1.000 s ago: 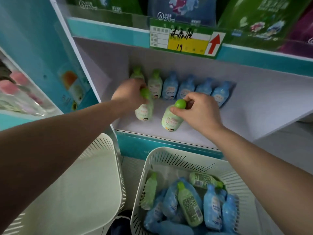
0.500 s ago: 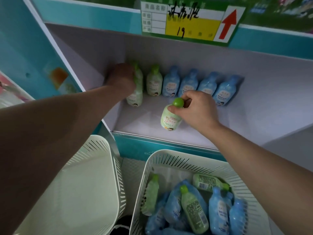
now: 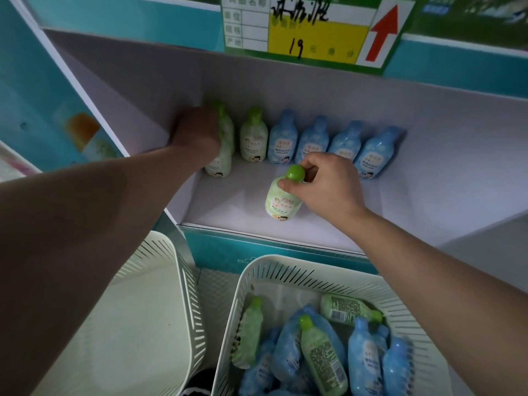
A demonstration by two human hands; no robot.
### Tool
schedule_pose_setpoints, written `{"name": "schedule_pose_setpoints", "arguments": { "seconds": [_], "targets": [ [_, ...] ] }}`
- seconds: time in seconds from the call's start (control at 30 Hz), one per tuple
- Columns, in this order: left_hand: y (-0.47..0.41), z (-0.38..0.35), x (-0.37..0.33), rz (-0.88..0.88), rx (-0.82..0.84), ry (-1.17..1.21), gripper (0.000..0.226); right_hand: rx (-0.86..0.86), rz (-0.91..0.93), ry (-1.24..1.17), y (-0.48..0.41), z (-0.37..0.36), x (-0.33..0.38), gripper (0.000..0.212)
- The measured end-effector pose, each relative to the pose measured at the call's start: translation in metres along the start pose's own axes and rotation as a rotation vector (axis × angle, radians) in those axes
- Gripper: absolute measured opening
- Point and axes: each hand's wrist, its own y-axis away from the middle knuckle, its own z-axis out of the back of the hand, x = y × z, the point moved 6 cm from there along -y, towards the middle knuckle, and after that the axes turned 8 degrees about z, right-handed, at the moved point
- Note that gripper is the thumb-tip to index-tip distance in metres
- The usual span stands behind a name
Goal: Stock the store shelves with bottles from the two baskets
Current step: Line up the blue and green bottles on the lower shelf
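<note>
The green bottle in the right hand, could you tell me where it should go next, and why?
Probably back and left. The right hand holds the green bottle by its neck near the shelf's front edge, ahead of the back row. Sliding it in front of the standing green bottle would keep the greens together.

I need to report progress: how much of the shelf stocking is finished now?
Done: a green bottle and four blue bottles stand at the shelf back. In hand: the left hand and right hand each hold a green bottle. Left: many bottles in the right basket.
</note>
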Motion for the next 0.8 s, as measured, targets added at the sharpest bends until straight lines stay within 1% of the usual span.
{"name": "schedule_pose_setpoints", "arguments": {
  "seconds": [0.2,0.4,0.53,0.63,0.7,0.8],
  "targets": [
    [-0.003,0.0,-0.001,-0.028,-0.034,0.0,0.028,0.01,-0.007,-0.005,0.001,-0.004,-0.001,0.037],
    [0.001,-0.004,0.0,-0.056,-0.03,-0.039,0.026,0.011,-0.01,0.01,-0.002,-0.004,0.002,0.036],
    [0.014,-0.005,0.0,-0.123,-0.06,-0.054,0.037,0.007,-0.008,0.003,-0.006,-0.006,0.006,0.036],
    [0.027,-0.005,-0.003,-0.133,-0.093,-0.03,0.049,0.017,-0.011,0.015,-0.01,-0.008,0.009,0.038],
    [0.034,-0.007,-0.005,-0.143,-0.077,0.049,0.057,0.012,-0.008,0.014,-0.013,-0.009,0.012,0.038],
    [0.051,-0.019,-0.001,-0.125,-0.027,0.101,0.062,0.001,-0.006,0.006,-0.019,-0.014,0.016,0.033]
  ]
}}
